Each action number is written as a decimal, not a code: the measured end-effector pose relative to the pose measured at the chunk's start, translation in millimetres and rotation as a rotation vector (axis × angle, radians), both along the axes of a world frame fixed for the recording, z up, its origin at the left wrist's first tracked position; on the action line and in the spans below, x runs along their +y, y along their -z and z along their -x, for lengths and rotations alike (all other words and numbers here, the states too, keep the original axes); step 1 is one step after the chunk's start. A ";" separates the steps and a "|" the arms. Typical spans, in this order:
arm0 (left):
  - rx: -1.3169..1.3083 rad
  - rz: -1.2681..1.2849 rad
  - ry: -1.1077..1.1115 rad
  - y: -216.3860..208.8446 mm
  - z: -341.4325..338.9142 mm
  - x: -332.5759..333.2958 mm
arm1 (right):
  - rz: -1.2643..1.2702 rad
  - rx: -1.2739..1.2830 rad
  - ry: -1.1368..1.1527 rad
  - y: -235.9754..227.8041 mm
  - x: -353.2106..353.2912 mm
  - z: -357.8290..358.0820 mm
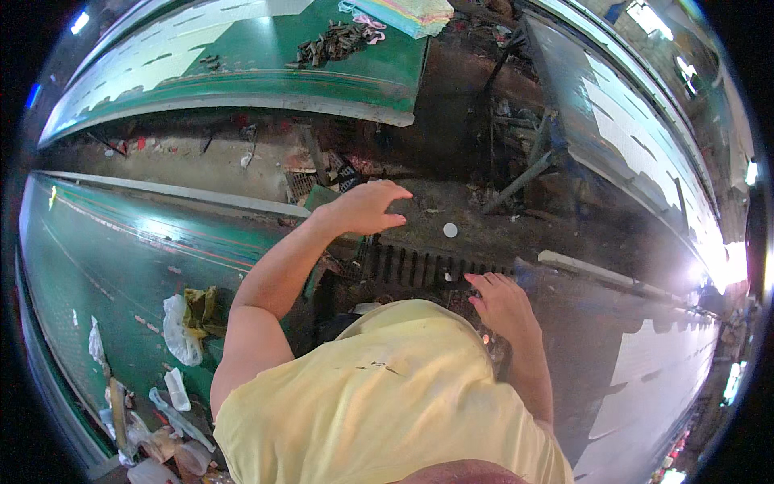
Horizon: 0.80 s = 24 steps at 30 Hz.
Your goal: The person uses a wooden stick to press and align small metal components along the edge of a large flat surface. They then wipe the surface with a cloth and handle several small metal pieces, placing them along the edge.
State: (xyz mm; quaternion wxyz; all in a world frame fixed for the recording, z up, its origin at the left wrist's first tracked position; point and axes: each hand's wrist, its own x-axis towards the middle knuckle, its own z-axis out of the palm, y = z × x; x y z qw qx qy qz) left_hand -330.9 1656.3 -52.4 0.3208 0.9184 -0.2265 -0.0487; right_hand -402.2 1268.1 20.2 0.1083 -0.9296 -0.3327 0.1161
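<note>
My left hand (367, 208) is held out over the dark gap between the tables, fingers apart, nothing in it. Bent at the knuckles but spread, the fingers of my right hand (504, 305) also hold nothing; that hand is close to my body, at the right. Between and beyond the two hands shows a small round white disc (450, 230), touched by neither. Below the disc runs a dark slotted strip (403, 262). Close to my left arm lies the green tabletop (161, 242), with a crumpled white plastic bag (181, 332) and an olive-brown bag (203, 313) on it.
Another green table (266, 81) at the far side bears a pile of small dark pieces (326, 46) and a stack of pastel sheets (407, 14). Plastic scraps (161, 444) gather at the lower left. Metal table legs (520, 181) stand right of centre; a grey surface (580, 355) is on my right.
</note>
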 end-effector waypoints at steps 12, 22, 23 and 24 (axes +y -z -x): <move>0.136 0.163 -0.315 -7.8 -49.3 55.2 | -0.004 -0.057 -0.292 23.9 30.4 -210.9; 0.036 0.412 -0.583 -3.4 -212.1 43.3 | -0.023 0.043 -0.295 43.2 36.0 -427.8; 0.032 0.403 -0.603 -1.2 -227.7 47.6 | -0.022 0.019 -0.318 50.9 34.4 -443.7; -0.026 0.365 -0.653 4.8 -240.2 52.9 | -0.004 0.023 -0.326 56.2 36.9 -457.0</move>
